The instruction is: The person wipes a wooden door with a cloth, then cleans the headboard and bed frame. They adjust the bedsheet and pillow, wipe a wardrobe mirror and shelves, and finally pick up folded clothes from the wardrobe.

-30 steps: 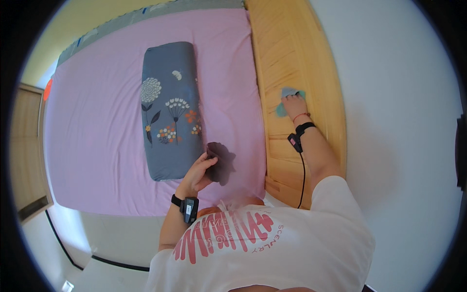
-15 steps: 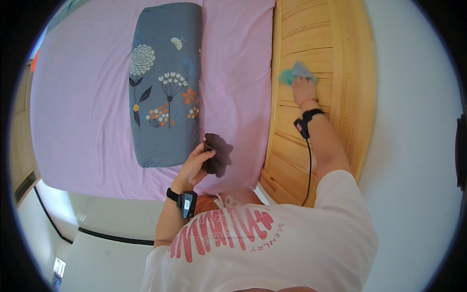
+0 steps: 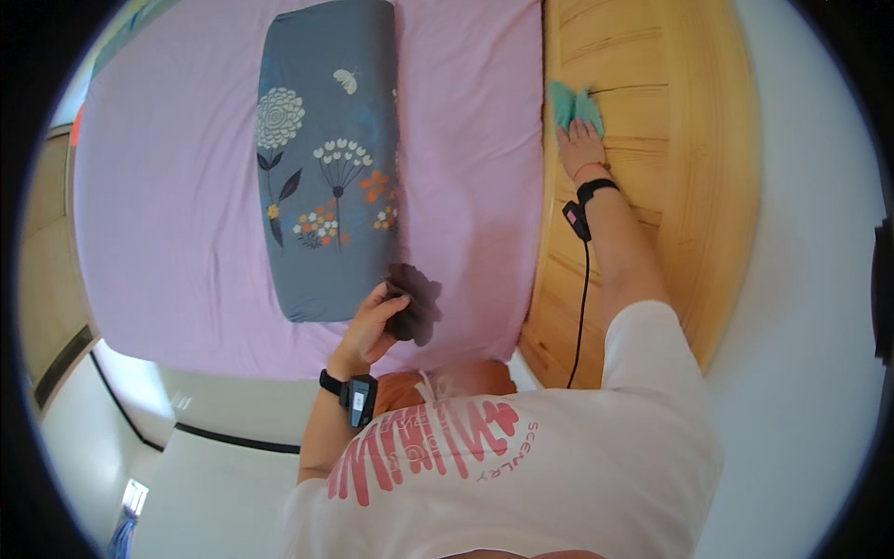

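Note:
My left hand [image 3: 374, 324] is closed, thumb on top, around a thin dark brown piece with a scalloped edge [image 3: 413, 304]; its exact kind I cannot make out. It hovers over the bed by the near end of the grey pillow [image 3: 326, 270], which has a flower print. My right arm reaches far forward, and my right hand [image 3: 582, 149] presses a green cloth [image 3: 564, 101] onto the slatted wooden headboard [image 3: 633, 112]. Parts of the cloth stick out past the fingertips.
A pink sheet [image 3: 177, 214] covers the bed to the left. The white wall [image 3: 801, 233] rises right of the headboard. A black cable [image 3: 583, 317] runs from the device on my right wrist down toward my shirt. White cabinet fronts [image 3: 242, 484] stand at the lower left.
My right hand has slid the green cloth forward and nearer the bed-side edge of the headboard. My left hand keeps its hold on the brown piece, nearly still. The view has shifted slightly.

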The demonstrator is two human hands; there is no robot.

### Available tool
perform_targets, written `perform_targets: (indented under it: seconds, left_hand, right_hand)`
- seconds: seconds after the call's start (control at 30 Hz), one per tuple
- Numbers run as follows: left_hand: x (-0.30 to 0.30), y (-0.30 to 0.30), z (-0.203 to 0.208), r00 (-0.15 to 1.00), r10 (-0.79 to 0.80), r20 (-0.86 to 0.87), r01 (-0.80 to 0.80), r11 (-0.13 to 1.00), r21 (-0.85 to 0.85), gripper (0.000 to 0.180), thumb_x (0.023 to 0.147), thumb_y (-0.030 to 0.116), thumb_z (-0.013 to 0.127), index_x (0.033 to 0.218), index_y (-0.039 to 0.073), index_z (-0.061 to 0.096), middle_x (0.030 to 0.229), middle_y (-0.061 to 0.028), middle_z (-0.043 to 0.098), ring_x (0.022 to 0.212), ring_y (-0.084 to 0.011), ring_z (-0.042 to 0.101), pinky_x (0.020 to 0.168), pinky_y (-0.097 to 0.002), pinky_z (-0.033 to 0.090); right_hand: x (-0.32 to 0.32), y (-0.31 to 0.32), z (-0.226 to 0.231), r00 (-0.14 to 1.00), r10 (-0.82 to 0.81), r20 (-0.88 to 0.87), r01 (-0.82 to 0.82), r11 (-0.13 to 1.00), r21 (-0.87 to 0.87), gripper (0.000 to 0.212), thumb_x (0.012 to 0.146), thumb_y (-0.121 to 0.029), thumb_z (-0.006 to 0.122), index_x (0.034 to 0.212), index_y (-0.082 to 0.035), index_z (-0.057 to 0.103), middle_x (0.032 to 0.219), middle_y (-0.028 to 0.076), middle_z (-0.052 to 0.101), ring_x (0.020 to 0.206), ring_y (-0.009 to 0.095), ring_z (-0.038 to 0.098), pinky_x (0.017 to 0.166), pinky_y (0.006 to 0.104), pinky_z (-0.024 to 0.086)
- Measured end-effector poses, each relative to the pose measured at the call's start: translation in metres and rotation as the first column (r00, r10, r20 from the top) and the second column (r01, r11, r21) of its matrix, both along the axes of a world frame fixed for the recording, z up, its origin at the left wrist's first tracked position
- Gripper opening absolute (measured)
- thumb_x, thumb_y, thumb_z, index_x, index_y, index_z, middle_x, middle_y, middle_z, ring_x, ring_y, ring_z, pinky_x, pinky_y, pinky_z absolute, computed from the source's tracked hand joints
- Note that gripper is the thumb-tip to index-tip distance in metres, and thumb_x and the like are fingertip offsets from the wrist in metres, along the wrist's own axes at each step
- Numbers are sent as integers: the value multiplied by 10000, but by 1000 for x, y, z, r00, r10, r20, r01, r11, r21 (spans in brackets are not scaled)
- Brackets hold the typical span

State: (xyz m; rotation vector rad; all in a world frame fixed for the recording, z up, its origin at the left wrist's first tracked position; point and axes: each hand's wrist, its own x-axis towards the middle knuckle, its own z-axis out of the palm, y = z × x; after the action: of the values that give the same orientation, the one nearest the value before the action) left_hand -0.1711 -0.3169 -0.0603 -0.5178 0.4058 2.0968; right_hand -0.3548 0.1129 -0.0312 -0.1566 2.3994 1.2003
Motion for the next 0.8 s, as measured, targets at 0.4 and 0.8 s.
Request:
perform_targets:
  seconds: [0.4, 0.8]
  left_hand:
    - [2, -11, -34, 996, 22, 85, -17, 998, -54, 295, 913, 82, 496, 1206, 62, 472, 1230, -116, 532, 1129, -245, 522, 949, -396, 432]
    - [-21, 23, -34, 985, -48, -164, 46, 999, -16, 326, 914, 118, 537, 1232, 110, 466, 1218, -57, 535, 1145, -219, 508, 976, -414, 414]
  right_hand:
    - [146, 21, -98, 991, -104, -86, 93, 987, -131, 259, 881, -175, 410, 1020, -94, 613, 1082, 101, 586, 1059, 252, 517, 926, 372, 352]
    - [306, -39, -68, 994, -89, 64, 105, 935, -339, 183, 824, -161, 496, 942, -94, 619, 955, 43, 611, 995, 230, 530, 875, 378, 389]
